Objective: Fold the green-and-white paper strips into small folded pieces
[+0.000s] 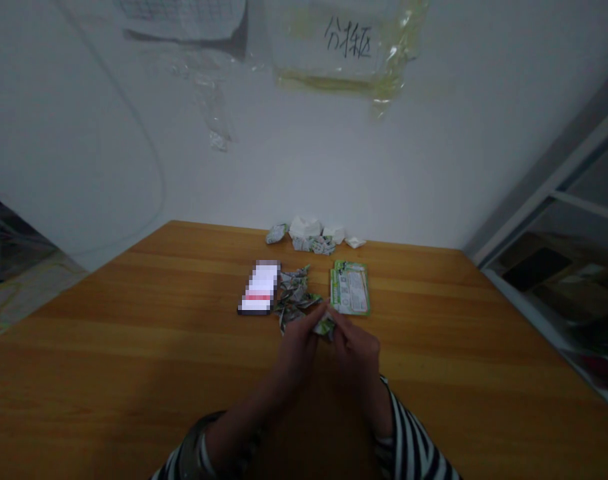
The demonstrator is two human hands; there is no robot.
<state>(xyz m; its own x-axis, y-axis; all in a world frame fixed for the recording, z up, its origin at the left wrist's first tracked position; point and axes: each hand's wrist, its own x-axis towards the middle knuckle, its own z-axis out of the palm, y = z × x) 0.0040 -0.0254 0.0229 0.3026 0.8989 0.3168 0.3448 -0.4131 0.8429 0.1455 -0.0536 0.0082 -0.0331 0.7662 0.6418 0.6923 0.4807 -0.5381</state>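
Both hands come together over the middle of the wooden table (194, 373). My left hand (298, 343) and my right hand (354, 340) are closed, fingertips meeting on a small green-and-white printed paper piece (325, 327), partly hidden by the fingers. Just beyond them lies a loose heap of crumpled printed paper (294, 293). To the right of the heap rests a flat stack of green-and-white printed sheets (351, 287). A phone (261, 287) with a lit, blurred-out screen lies left of the heap.
Along the wall edge sit crumpled white tissues (305, 228) and more balled printed paper (314, 245). A taped sign with handwriting (349, 40) hangs on the white wall (284, 153). Shelving with a metal frame (549, 200) stands at the right.
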